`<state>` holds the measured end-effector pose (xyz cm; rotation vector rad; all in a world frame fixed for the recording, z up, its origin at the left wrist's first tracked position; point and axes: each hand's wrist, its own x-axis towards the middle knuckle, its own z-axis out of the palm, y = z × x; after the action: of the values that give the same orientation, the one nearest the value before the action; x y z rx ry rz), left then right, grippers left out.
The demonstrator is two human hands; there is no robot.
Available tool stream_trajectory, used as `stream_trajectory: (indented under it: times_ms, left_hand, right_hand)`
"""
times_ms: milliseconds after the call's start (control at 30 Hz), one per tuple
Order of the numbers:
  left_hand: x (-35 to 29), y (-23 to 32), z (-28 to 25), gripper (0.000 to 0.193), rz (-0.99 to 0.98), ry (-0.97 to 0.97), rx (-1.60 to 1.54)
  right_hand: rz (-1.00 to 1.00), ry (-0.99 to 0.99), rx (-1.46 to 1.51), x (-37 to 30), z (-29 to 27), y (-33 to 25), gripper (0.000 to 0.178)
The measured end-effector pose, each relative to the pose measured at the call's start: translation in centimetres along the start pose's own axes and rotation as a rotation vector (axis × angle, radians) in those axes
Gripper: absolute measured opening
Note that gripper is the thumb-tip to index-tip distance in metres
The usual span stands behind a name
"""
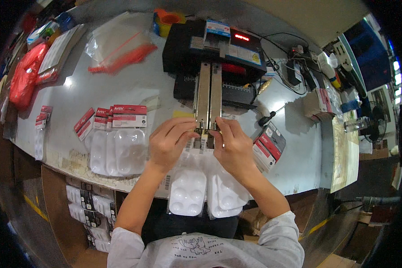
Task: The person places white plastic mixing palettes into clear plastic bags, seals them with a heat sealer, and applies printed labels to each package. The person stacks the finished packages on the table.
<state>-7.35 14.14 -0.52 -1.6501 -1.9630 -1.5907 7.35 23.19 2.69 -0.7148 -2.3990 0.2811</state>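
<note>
My left hand [166, 139] and my right hand [233, 142] are on either side of the near end of two long metal rails [204, 96]. Fingers and thumb are pinched together on each hand, and what they grip at the rail end is too small to make out. The rails run out from a black machine [214, 49] with a lit red display. Just below my hands, packs of white plastic paint palettes [187, 192] in clear bags overhang the table's front edge. Strips with barcodes [203, 145] show between my hands.
More bagged palettes [129, 149] with red-and-white header cards lie to the left. A stack of header cards [269, 145] and a black-handled screwdriver [268, 118] are on the right. Clear bags with red edges [120, 44] lie at the back left. Cables [277, 62] run behind the machine.
</note>
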Motion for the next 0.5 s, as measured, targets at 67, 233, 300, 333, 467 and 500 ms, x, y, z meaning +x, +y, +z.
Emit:
stream_trajectory:
  times_ms: [67, 233, 300, 333, 467, 500]
  left_hand:
    - [-0.6, 0.7, -0.7, 0.019, 0.017, -0.005, -0.027]
    - [-2.6, 2.5, -1.2, 0.02, 0.027, -0.165, 0.075]
    - [-3.2, 2.9, -1.1, 0.02, 0.0, -0.209, 0.113]
    - [-3.4, 3.1, -1.1, 0.019, 0.0, -0.195, 0.115]
    - [-4.1, 3.4, -1.3, 0.017, 0.0, -0.193, 0.124]
    - [-4.3, 3.5, -1.4, 0.016, -0.008, -0.196, 0.134]
  right_hand:
    - [0.002, 0.02, 0.012, 0.0, -0.4, 0.1, 0.031]
    - [0.14, -0.051, 0.11, -1.3, -2.2, 0.2, 0.017]
    - [0.096, -0.092, 0.167, -2.1, -2.5, 0.0, 0.011]
    - [0.093, -0.11, 0.168, -2.4, -2.5, -0.2, 0.01]
    - [0.054, -0.165, 0.165, -3.6, -2.3, -1.0, 0.011]
    - [0.062, -0.195, 0.171, -3.9, -2.4, -1.2, 0.011]
